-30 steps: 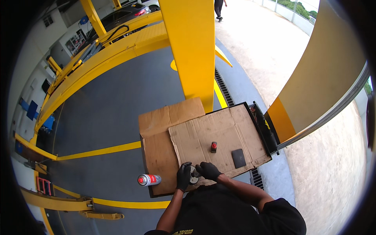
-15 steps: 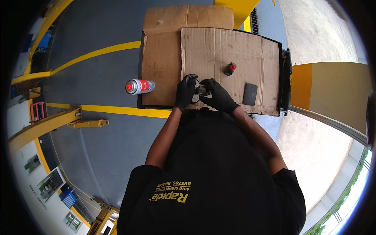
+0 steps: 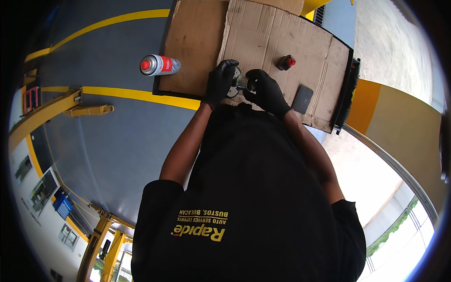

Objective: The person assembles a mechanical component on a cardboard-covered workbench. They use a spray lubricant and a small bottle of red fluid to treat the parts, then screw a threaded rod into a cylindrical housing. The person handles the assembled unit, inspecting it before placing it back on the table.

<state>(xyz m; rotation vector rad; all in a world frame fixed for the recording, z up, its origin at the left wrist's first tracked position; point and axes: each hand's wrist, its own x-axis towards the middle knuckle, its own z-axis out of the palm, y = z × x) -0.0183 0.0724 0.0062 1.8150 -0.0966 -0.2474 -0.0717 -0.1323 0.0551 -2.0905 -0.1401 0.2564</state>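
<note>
Both my hands wear black gloves and meet at the near edge of a cardboard-covered table. Between them is a metal hub (image 3: pixel 241 83) with a round, holed flange and a short cylindrical neck. The fingers of my left hand (image 3: pixel 218 85) curl round the flange's left side. My right hand (image 3: pixel 269 94) grips the neck's right end, thumb and fingers bent about it. Part of the hub is hidden by the gloves. Beyond my right hand stands a small dark bottle (image 3: pixel 286 62) with a red cap. To its right, a dark flat rectangular sheet (image 3: pixel 303 98) lies on the cardboard.
A silver and red spray can (image 3: pixel 160 65) stands at the table's left side. Overlapping cardboard sheets (image 3: pixel 256 35) cover the dark-edged table. A yellow lift arm (image 3: pixel 54 109) stretches over the grey floor to the left. A tan and orange panel (image 3: pixel 394 108) stands at the right.
The view has shifted and tilted, so the table sits higher in the picture. The hub's neck now shows more plainly between my hands; both keep hold of it.
</note>
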